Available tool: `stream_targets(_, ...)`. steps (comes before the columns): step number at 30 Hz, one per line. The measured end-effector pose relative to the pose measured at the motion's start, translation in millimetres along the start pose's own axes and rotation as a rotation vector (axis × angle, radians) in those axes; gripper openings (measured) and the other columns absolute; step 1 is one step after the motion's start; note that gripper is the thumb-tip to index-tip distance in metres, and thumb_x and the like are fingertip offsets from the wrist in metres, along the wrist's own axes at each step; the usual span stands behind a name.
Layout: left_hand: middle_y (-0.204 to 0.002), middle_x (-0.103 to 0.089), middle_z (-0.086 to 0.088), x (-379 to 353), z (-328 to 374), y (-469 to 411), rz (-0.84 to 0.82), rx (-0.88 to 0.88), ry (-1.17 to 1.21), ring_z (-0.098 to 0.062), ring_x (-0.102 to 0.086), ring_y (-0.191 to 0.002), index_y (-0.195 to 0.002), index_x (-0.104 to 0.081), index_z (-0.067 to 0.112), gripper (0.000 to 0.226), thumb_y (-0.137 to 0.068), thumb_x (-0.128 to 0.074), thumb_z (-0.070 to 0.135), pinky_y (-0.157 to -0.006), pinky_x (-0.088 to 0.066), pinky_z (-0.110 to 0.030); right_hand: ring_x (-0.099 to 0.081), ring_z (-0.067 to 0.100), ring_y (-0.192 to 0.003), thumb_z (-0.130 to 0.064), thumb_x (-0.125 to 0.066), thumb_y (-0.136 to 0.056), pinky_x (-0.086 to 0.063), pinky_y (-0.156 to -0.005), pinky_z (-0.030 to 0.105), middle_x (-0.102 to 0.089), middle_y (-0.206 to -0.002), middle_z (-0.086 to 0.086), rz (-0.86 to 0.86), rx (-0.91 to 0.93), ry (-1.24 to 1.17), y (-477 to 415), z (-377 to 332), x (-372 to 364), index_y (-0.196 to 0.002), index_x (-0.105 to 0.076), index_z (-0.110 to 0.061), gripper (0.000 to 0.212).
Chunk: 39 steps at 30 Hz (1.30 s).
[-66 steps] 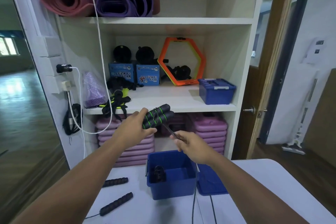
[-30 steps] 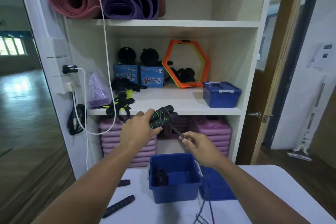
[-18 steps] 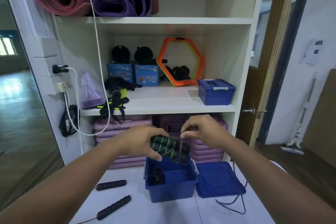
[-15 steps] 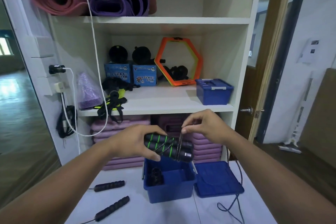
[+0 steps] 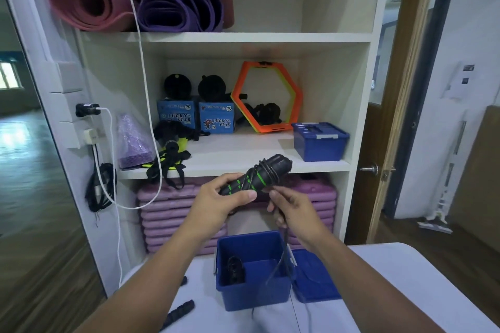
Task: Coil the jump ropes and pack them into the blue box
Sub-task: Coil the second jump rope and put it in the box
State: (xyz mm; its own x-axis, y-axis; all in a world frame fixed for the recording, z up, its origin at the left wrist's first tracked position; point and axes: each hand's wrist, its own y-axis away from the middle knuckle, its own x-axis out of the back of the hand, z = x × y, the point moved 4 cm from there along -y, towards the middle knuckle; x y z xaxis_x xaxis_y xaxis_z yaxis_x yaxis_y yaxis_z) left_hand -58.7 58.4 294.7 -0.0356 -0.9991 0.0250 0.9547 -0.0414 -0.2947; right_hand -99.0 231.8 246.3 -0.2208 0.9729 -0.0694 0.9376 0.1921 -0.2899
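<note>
My left hand [image 5: 216, 201] grips the two black, green-striped handles of a jump rope [image 5: 259, 174] held side by side, with several turns of black cord wound round them. My right hand [image 5: 290, 209] pinches the loose cord [image 5: 280, 257], which hangs down past the open blue box [image 5: 255, 295] on the white table. Inside the box lies a coiled black rope [image 5: 234, 269]. Two more black handles [image 5: 180, 311] lie on the table left of the box.
The blue lid [image 5: 315, 278] lies flat to the right of the box. Behind stands a white shelf unit [image 5: 243, 162] with a closed blue box [image 5: 319, 140], an orange hexagon ring, boxes and straps; purple steps are stacked below. A white cable hangs at left.
The handles tilted up to the right in my left hand. My right hand dropped from above the handles to below them, drawing the cord round; more turns now wrap the handles.
</note>
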Motion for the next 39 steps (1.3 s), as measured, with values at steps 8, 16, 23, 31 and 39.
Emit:
stream_targets(8,-0.085,-0.061,0.005,26,-12,-38,0.417,-0.001,-0.583,-0.02,-0.06,-0.081,-0.11,-0.05,0.018,0.048,-0.08,-0.076,0.046,-0.068,-0.042,-0.031,-0.042,0.006,-0.057,-0.025,-0.053,-0.101,-0.037,-0.056,0.02,-0.055,-0.062,-0.015,-0.148,0.004,0.516,7,21,4,-0.109,-0.069,-0.02,0.018)
stream_targets(16,-0.121,-0.053,-0.009,17,-28,-41,-0.16,0.01,-1.352,-0.029,-0.057,-0.093,-0.117,-0.029,0.018,0.056,-0.087,-0.069,0.044,-0.071,-0.045,-0.039,-0.063,0.014,-0.089,-0.026,-0.059,-0.097,-0.052,-0.082,0.036,-0.071,-0.099,-0.001,-0.184,0.297,0.998,-3,-38,7,-0.108,-0.073,-0.019,0.019)
stream_targets(23,-0.091,-0.058,-0.012,6,-7,-13,-0.572,-0.035,-1.123,-0.018,-0.048,-0.07,-0.113,-0.025,0.035,0.062,-0.078,-0.075,0.049,-0.07,-0.047,-0.042,-0.064,0.003,-0.088,-0.022,-0.066,-0.092,-0.051,-0.08,0.016,-0.071,-0.094,-0.011,-0.198,0.345,0.881,-15,-78,8,-0.1,-0.076,-0.017,0.014)
stream_targets(31,-0.105,-0.059,-0.017,17,10,3,-0.548,-0.028,-0.747,-0.019,-0.049,-0.084,-0.113,-0.036,0.04,0.048,-0.079,-0.07,0.04,-0.083,-0.047,-0.048,-0.069,0.006,-0.083,-0.006,-0.069,-0.086,-0.057,-0.081,0.02,-0.076,-0.09,0.0,-0.139,0.093,0.334,-19,-57,27,-0.099,-0.075,-0.001,0.015)
stream_targets(39,-0.116,-0.064,0.004,6,10,15,-0.51,-0.02,-0.294,-0.002,-0.061,-0.103,-0.129,-0.047,0.018,0.047,-0.089,-0.071,0.012,-0.09,-0.048,-0.017,-0.056,0.017,-0.067,0.002,-0.051,-0.096,-0.043,-0.061,0.028,-0.065,-0.078,0.008,-0.199,-0.07,0.041,-10,-28,36,-0.093,-0.067,-0.002,0.016)
